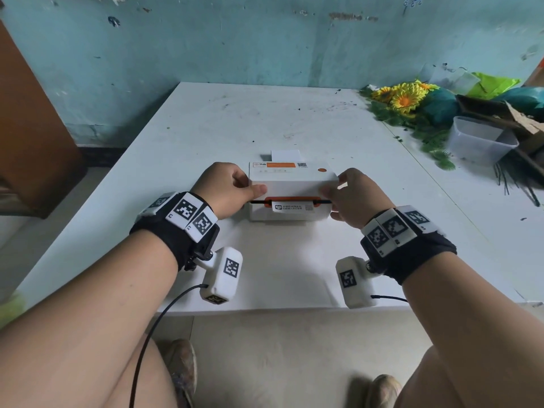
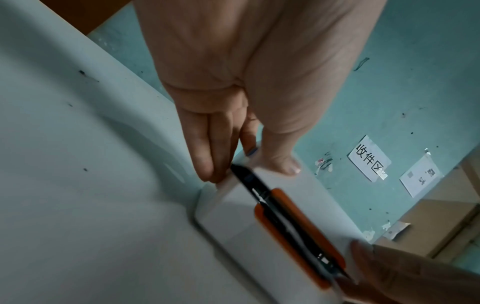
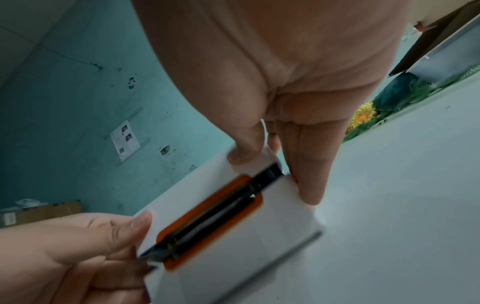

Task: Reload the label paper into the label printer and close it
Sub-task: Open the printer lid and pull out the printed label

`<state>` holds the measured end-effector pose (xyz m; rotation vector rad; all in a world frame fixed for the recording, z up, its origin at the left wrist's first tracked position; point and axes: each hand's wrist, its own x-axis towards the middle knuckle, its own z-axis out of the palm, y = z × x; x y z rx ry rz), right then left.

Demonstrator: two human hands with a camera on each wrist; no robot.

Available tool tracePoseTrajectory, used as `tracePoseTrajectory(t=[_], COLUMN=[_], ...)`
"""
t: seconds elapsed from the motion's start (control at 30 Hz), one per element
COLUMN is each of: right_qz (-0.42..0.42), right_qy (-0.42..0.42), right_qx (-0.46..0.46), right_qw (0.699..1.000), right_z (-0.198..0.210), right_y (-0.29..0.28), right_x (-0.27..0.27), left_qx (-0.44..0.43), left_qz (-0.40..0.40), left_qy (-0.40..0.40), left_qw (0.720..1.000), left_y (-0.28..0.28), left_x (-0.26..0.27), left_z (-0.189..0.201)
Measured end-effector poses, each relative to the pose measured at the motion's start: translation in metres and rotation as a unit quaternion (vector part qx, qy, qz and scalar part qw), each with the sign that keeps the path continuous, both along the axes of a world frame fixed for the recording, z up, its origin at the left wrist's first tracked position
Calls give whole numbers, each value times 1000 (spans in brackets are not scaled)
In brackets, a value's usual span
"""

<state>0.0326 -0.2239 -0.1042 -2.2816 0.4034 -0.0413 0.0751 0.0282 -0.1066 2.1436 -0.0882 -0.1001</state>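
Observation:
A white label printer (image 1: pixel 293 184) with orange trim sits on the white table (image 1: pixel 206 128) in front of me. My left hand (image 1: pixel 244 187) grips its left end, thumb on the lid's front edge and fingers (image 2: pixel 205 160) down the side. My right hand (image 1: pixel 344 189) grips the right end the same way, thumb (image 3: pixel 241 156) on the lid. A dark gap shows between the lid and the base (image 3: pixel 272 236) along the orange slot (image 2: pixel 298 222). A printed label strip (image 1: pixel 294 207) sticks out of the front slot. White label paper (image 1: pixel 285 154) shows behind the printer.
Artificial sunflowers (image 1: pixel 403 98), a clear plastic tub (image 1: pixel 477 142), cardboard and bags are heaped along the table's right side. A brown wooden panel (image 1: pixel 29 128) stands at the left. The teal wall (image 1: pixel 265 39) is behind the table, and the table's near edge lies under my wrists.

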Motion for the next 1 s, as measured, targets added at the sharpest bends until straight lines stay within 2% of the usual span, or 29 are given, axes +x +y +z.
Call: tracePoseTrajectory(t=[0.1,0.23,0.43,0.57,0.67,0.77,0.9,1.0], right_qz=[-4,-11,-38,-67,-72,-69,-73,-75], right_qy=[5,23,-21,-57,-75,-74,-68,-59], right_qx=[52,94,67,211,265,290,332,332], right_qw=[999,995,997,974,959,952,938,938], right_z=[6,10,15,14,14,12,14,16], right_y=[0,4,10,13,15,15,13,16], right_x=[-4,-6,-2,-2,-2,0,0,2], left_qx=[-73,-52,-86,-130,-109,-104,-89,-70], left_qz=[14,5,12,61,111,123,119,76], left_qy=[27,33,39,31,-9,-33,-41,-24], left_qw=[997,998,995,989,988,986,988,994], left_y=[-5,-8,-9,-18,-30,-34,-29,-23], left_x=[-4,-3,2,6,9,12,16,15], left_z=[5,3,6,-1,-8,-11,-16,-18])
